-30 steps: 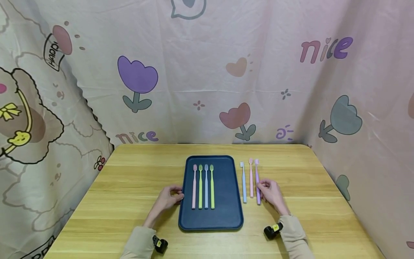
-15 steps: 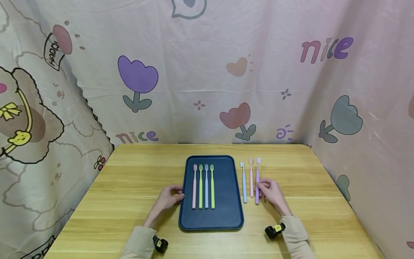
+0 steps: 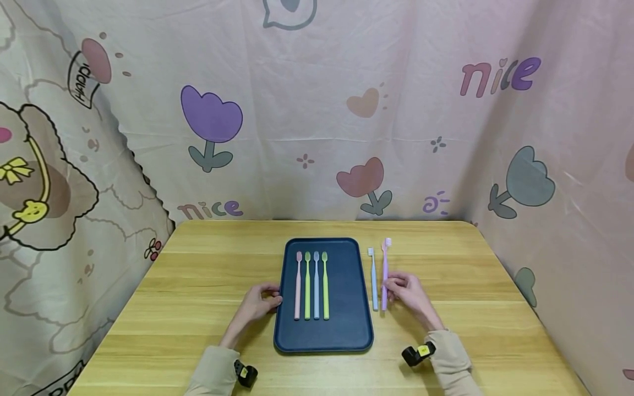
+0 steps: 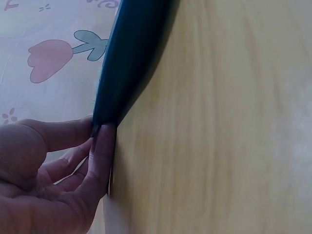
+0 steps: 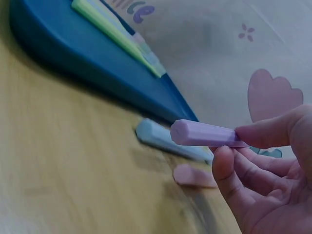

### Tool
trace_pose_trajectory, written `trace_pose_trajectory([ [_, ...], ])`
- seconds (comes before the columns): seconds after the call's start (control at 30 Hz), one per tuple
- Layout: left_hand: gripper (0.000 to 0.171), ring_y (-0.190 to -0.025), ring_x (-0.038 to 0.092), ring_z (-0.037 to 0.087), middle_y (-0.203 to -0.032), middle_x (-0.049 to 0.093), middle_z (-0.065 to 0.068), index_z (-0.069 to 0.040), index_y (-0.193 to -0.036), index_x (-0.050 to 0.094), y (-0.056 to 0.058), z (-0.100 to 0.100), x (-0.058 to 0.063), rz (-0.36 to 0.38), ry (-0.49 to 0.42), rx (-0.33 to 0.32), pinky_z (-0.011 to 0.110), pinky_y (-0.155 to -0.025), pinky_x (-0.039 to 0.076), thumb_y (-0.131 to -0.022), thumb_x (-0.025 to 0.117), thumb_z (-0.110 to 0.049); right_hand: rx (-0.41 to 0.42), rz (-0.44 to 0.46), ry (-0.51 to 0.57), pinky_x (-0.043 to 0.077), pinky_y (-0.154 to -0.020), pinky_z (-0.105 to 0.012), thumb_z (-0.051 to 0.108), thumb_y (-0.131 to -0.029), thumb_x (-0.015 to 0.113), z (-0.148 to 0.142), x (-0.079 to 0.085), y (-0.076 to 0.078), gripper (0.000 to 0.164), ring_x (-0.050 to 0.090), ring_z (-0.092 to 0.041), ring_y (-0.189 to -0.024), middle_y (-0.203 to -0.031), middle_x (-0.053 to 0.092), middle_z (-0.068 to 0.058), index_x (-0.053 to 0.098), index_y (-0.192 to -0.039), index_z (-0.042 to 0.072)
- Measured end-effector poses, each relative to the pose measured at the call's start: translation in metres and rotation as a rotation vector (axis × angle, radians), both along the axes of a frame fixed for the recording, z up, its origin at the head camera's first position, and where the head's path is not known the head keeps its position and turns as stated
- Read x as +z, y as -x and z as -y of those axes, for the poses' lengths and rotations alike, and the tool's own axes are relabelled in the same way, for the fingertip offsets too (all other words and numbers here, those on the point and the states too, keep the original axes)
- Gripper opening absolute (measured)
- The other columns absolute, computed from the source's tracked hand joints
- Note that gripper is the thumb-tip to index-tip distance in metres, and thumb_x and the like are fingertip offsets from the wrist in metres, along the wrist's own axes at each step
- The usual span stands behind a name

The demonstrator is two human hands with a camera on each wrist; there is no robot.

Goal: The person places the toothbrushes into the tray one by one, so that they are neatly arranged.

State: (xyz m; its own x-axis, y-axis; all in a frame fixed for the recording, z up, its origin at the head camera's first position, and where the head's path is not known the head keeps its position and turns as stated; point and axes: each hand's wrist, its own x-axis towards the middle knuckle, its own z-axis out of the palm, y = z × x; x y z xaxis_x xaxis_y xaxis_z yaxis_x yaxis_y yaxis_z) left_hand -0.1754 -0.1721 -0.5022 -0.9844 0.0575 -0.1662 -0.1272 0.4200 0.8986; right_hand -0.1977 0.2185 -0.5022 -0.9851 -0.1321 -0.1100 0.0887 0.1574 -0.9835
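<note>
My right hand [image 3: 411, 293] pinches a purple toothbrush [image 3: 384, 269] between thumb and fingers. In the right wrist view the purple handle [image 5: 204, 133] hangs above the table, and a pink toothbrush [image 5: 192, 175] lies below it. From the head, the purple one hides most of the pink. A light blue toothbrush [image 3: 373, 280] lies on the table just left of them. My left hand [image 3: 259, 302] grips the left rim of a dark blue tray [image 3: 346, 330], with thumb and finger around the edge [image 4: 112, 102]. In the tray lie several toothbrushes side by side: pink [image 3: 298, 291], green [image 3: 307, 291], blue and green.
A wooden table [image 3: 198, 264] bears everything. Behind it and along both sides hangs a printed curtain [image 3: 297, 110]. Each wrist wears a small black camera, such as the one [image 3: 418, 353] by the right sleeve.
My right hand has lifted the purple toothbrush and moved it left, over the pink one. The left hand and the tray stay where they were.
</note>
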Motion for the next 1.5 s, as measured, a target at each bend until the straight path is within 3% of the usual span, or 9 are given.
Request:
trace_pose_trajectory([
  [0.2, 0.027, -0.077, 0.067, 0.018, -0.098, 0.067, 0.017, 0.012, -0.117, 0.065, 0.000, -0.001, 0.001, -0.002, 0.004, 0.011, 0.034, -0.068, 0.062, -0.091, 0.067, 0.003, 0.021, -0.027, 0.006, 0.057, -0.063, -0.021, -0.002, -0.095, 0.059, 0.010, 0.004, -0.002, 0.040, 0.063, -0.004, -0.069, -0.096, 0.074, -0.015, 0.047, -0.127, -0.025],
  [0.4, 0.029, -0.079, 0.067, 0.019, -0.100, 0.067, 0.019, 0.011, -0.118, 0.064, -0.001, 0.001, 0.000, 0.001, -0.017, -0.003, 0.035, -0.069, 0.063, -0.091, 0.067, 0.001, 0.045, -0.051, -0.008, 0.053, -0.059, -0.020, -0.002, -0.094, 0.062, 0.022, 0.008, -0.004, 0.036, 0.061, -0.004, -0.067, -0.086, 0.072, -0.001, 0.051, -0.120, -0.023],
  [0.63, 0.030, -0.073, 0.065, 0.011, -0.093, 0.067, 0.017, 0.014, -0.113, 0.064, -0.002, 0.007, -0.003, -0.115, -0.032, -0.085, 0.031, -0.063, 0.062, -0.091, 0.069, -0.006, 0.021, -0.031, 0.022, 0.054, -0.060, -0.020, -0.003, -0.092, 0.065, 0.036, 0.008, -0.004, 0.032, 0.060, -0.004, -0.063, -0.078, 0.068, 0.006, 0.053, -0.116, -0.021],
  [0.9, 0.027, -0.078, 0.067, 0.017, -0.099, 0.068, 0.019, 0.012, -0.116, 0.065, 0.000, 0.002, -0.002, -0.025, 0.016, -0.005, 0.032, -0.067, 0.062, -0.091, 0.067, 0.001, 0.011, -0.067, 0.008, 0.055, -0.059, -0.021, -0.004, -0.091, 0.066, 0.049, 0.005, -0.004, 0.031, 0.061, -0.003, -0.061, -0.080, 0.072, -0.001, 0.055, -0.113, -0.022],
  [1.2, 0.027, -0.078, 0.066, 0.018, -0.098, 0.068, 0.018, 0.013, -0.115, 0.065, 0.001, 0.002, -0.004, -0.043, 0.025, 0.001, 0.034, -0.067, 0.063, -0.090, 0.067, 0.004, 0.070, -0.093, -0.024, 0.056, -0.057, -0.022, -0.001, -0.090, 0.069, 0.062, 0.007, -0.004, 0.029, 0.059, -0.006, -0.057, -0.076, 0.071, -0.010, 0.057, -0.108, -0.019],
  [1.5, 0.027, -0.078, 0.067, 0.018, -0.098, 0.068, 0.018, 0.012, -0.115, 0.065, 0.001, 0.001, -0.002, -0.036, 0.021, -0.006, 0.034, -0.067, 0.063, -0.090, 0.067, 0.003, 0.067, -0.096, -0.096, 0.055, -0.056, -0.023, 0.002, -0.090, 0.070, 0.075, 0.005, -0.001, 0.028, 0.058, -0.007, -0.056, -0.076, 0.072, -0.016, 0.059, -0.108, -0.017],
])
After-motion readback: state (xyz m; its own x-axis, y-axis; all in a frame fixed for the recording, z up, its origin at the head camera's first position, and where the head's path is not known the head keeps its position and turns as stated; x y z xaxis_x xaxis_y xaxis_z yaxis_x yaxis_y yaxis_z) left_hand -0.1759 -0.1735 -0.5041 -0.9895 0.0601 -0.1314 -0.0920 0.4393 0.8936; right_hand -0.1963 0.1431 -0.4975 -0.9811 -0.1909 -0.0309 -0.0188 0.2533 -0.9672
